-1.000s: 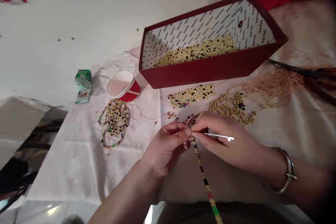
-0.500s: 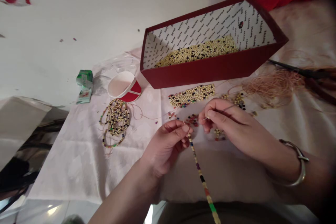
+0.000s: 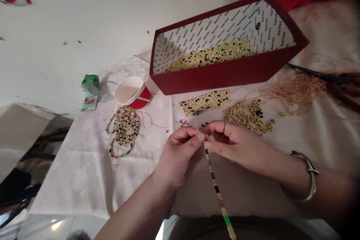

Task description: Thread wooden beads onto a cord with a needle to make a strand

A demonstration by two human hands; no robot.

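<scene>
My left hand (image 3: 180,153) pinches the top of a bead string (image 3: 216,189) between thumb and index finger. The string hangs down towards my lap, with cream, black, purple, orange and green beads. A thin cord end sticks up just above the left fingertips. My right hand (image 3: 239,146) meets the left at the string's top, its thumb and index finger closed around the uppermost beads; a bead between them would be hidden. Behind the hands lie a few coloured beads (image 3: 184,123), a patch of cream and black beads (image 3: 206,101) and loose beads (image 3: 244,114).
A dark red box (image 3: 213,80) holding many cream and black beads stands at the back. Left of it are a paper cup (image 3: 142,99), finished-looking bead loops (image 3: 123,131) and a green packet (image 3: 90,89). Tangled cord (image 3: 298,90) and scissors (image 3: 323,76) lie right.
My right hand has moved left and down from above the loose beads to the top of the bead string, uncovering the loose beads. My left hand has stayed nearly in place.
</scene>
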